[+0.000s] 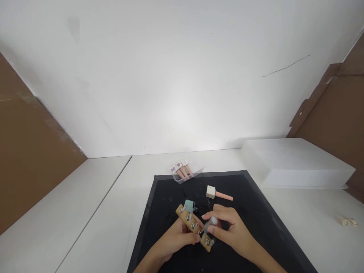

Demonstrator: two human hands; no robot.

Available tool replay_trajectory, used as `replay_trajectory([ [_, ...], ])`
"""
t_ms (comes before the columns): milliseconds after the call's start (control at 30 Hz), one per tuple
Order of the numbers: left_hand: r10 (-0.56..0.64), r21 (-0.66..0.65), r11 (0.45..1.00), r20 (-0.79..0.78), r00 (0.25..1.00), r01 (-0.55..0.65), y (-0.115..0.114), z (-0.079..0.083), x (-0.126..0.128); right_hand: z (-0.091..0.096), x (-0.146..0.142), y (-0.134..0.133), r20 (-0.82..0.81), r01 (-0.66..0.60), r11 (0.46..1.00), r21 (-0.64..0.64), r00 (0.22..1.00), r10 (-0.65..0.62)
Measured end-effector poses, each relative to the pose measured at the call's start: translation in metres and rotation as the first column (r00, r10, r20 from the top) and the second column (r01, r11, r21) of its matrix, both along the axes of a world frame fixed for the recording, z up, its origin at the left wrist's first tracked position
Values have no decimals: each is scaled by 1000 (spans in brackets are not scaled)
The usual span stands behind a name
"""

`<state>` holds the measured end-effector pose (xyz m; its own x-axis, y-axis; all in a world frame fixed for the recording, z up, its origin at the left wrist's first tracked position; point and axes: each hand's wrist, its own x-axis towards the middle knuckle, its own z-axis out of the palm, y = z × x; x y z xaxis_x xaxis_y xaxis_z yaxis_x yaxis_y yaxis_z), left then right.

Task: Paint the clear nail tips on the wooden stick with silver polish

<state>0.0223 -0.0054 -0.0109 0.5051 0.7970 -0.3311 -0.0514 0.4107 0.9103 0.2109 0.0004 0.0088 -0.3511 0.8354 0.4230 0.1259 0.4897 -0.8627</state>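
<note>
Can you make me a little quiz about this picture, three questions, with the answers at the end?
1. True or false: the left hand holds the wooden strip.
2. How many pink-handled pieces lie in the clear tray?
3. Where does the loose pink-handled piece lie? A) in the clear tray; B) on the black mat; C) on the white box.

Key: 1 true; 2 three; 3 B.

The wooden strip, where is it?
In the head view, the strip is below centre, over the black mat, in the left hand, beside the right hand.
</note>
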Motion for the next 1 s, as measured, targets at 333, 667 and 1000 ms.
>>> replay_trajectory([
  [333,-6,8,1000,-15,1000,6,-1,3,-2,-4,3,-2,20,127,991,-30,992,-126],
  [667,-5,24,1000,-4,1000,5,-2,2,-1,-1,1,-3,89,176,983,-59,981,-170],
  [1000,-2,29,1000,16,1000,1,-1,-1,-4,-9,4,-5,1,153,988,-25,988,-153],
])
